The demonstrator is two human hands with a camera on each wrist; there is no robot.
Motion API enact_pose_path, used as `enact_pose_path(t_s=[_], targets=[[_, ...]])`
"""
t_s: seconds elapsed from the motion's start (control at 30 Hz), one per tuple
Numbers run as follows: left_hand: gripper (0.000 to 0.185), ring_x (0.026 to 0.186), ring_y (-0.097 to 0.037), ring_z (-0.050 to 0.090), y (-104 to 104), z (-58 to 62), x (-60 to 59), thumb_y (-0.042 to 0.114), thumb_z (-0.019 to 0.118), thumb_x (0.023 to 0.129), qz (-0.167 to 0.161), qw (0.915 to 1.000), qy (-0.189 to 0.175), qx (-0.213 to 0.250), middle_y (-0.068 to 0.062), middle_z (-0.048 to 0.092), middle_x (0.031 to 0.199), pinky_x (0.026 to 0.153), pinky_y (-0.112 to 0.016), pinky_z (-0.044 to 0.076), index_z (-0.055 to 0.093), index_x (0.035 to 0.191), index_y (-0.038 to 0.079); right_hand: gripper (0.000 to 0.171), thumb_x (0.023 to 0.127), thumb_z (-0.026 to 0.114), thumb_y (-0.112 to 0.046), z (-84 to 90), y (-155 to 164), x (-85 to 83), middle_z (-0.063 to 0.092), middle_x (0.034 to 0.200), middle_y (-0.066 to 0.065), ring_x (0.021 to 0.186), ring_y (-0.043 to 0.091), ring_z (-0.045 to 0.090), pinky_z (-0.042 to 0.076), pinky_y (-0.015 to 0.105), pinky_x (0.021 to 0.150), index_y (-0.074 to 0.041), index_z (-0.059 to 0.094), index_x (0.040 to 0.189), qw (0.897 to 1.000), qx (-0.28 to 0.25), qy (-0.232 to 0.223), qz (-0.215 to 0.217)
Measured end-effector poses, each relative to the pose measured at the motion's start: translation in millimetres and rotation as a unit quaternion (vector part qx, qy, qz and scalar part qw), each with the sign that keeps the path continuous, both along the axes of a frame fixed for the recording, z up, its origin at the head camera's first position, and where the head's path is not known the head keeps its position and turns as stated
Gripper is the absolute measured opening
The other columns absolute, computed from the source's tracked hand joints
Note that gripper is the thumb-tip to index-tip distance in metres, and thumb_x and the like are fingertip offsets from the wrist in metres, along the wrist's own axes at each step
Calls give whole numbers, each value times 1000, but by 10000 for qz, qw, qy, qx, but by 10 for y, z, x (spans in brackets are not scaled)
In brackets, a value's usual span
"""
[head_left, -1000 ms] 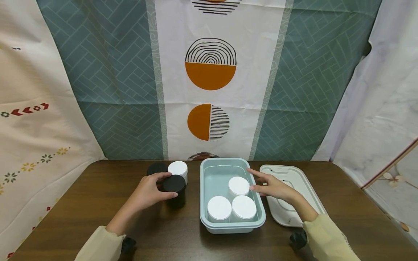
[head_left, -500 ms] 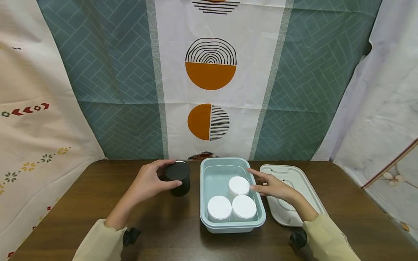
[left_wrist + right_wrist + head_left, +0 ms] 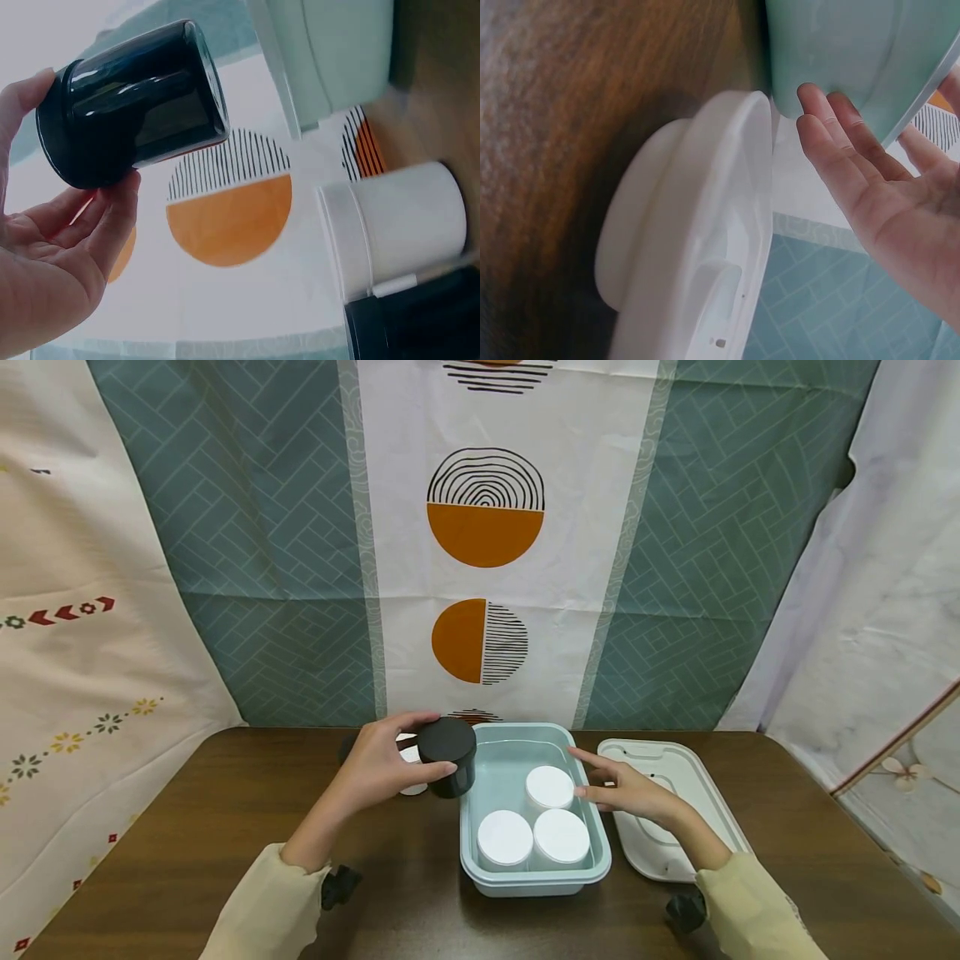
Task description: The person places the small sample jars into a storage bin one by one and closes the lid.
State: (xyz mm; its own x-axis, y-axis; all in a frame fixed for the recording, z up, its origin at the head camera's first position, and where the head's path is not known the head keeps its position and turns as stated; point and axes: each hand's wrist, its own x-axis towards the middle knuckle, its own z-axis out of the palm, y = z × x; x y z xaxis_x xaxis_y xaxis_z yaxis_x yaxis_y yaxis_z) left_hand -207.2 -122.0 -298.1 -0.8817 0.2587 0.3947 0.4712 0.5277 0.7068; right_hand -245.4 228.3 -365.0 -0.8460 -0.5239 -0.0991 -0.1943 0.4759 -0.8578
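My left hand grips a black lidded jar by its lid end and holds it up at the left rim of a pale blue plastic tub. In the left wrist view, thumb and fingers are round the lid of the black jar. Three white jars stand inside the tub, toward its front and right. My right hand rests at the tub's right rim with fingers extended; the right wrist view has its fingertips by the tub's outer wall.
A white jar and another black jar stand on the table left of the tub, partly hidden by my left hand in the head view. A white tub lid lies to the right. Patterned cloth hangs behind the table.
My left hand has lifted the black jar off the table and carried it right, up to the tub's left rim. The right hand has stayed where it was.
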Motion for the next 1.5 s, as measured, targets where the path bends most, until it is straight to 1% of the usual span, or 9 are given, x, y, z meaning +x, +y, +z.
enact_pose_path(t_s=[0.17, 0.27, 0.43, 0.5, 0.73, 0.9, 1.03, 1.3, 1.5], targets=[[58, 93, -20, 58, 151, 21, -35, 24, 80, 67, -228, 9997, -46, 109, -7, 62, 111, 80, -35, 49, 59, 118, 6, 68, 89, 58, -26, -4, 2, -9, 46, 127, 26, 109, 32, 51, 49, 44, 82, -14, 22, 146, 10000, -59, -6, 32], [58, 93, -21, 60, 246, 12, -65, 20, 80, 67, -412, 9986, -194, 276, -9, 60, 112, 83, -34, 50, 58, 118, 3, 68, 89, 59, -26, -6, 3, -10, 46, 127, 25, 109, 31, 51, 50, 43, 81, -14, 22, 146, 10000, -52, -9, 17], [59, 94, -23, 62, 383, -60, -122, 18, 80, 68, -598, 9968, -372, 385, -13, 59, 113, 83, -33, 50, 57, 119, 1, 69, 88, 59, -27, -6, 3, -8, 46, 127, 24, 108, 29, 51, 50, 39, 80, -15, 23, 146, 10000, -38, -40, -15], [59, 92, -22, 62, 429, -113, -145, 18, 80, 68, -589, 9967, -414, 373, -13, 59, 114, 83, -33, 50, 58, 119, 1, 69, 88, 59, -27, -6, 0, -8, 46, 127, 24, 107, 28, 51, 50, 39, 80, -15, 23, 145, 10000, -41, -47, -23], [60, 89, -19, 56, 531, -313, -213, 23, 82, 66, -236, 9986, -479, 20, -7, 61, 113, 81, -35, 50, 60, 118, 5, 69, 89, 59, -27, -23, 1, -2, 44, 129, 26, 110, 31, 51, 50, 41, 81, -14, 23, 146, 9999, -83, -64, -35], [61, 94, -21, 56, 575, -402, -235, 24, 81, 67, -269, 9979, -577, -136, -8, 61, 115, 84, -36, 49, 59, 120, 4, 68, 89, 59, -27, -25, 5, -1, 43, 130, 26, 111, 32, 50, 50, 41, 81, -15, 23, 146, 9999, -98, -61, -21], [63, 101, -23, 55, 607, -455, -247, 28, 80, 68, -280, 9971, -493, -498, -10, 59, 119, 85, -37, 47, 57, 122, 4, 68, 88, 59, -27, -17, -1, -1, 45, 128, 25, 109, 30, 50, 50, 41, 81, -15, 23, 145, 9999, -89, -48, -40], [64, 112, -27, 53, 639, -535, -281, 28, 77, 72, -569, 9896, -218, -1301, -12, 56, 124, 92, -41, 43, 53, 125, 0, 68, 88, 59, -27, -28, 1, -8, 46, 128, 25, 109, 31, 51, 50, 43, 81, -14, 24, 145, 10000, -60, -37, -56], [62, 112, -29, 52, 644, -526, -326, 27, 77, 72, -759, 9817, -107, -1741, -13, 57, 122, 92, -43, 43, 55, 123, -2, 68, 89, 59, -27, -38, 7, -20, 46, 127, 26, 109, 32, 51, 50, 43, 81, -13, 24, 145, 10000, -60, 9, -45]])
